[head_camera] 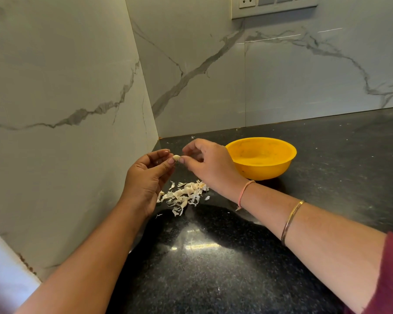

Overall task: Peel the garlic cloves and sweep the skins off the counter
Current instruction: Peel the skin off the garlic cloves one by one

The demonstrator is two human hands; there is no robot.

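A small pale garlic clove (176,157) is held in the air above the black counter (213,257), near the corner of the walls. My left hand (149,177) pinches it between thumb and forefinger from the left. My right hand (210,165) pinches its other end with thumb and fingertips from the right. Below the hands a loose heap of white garlic skins (183,196) lies on the counter, with a few stray flakes around it.
A yellow plastic bowl (262,157) stands on the counter just right of my right hand, its inside apparently empty. Marble-patterned walls close the counter on the left and at the back. A socket panel (274,5) sits high on the back wall.
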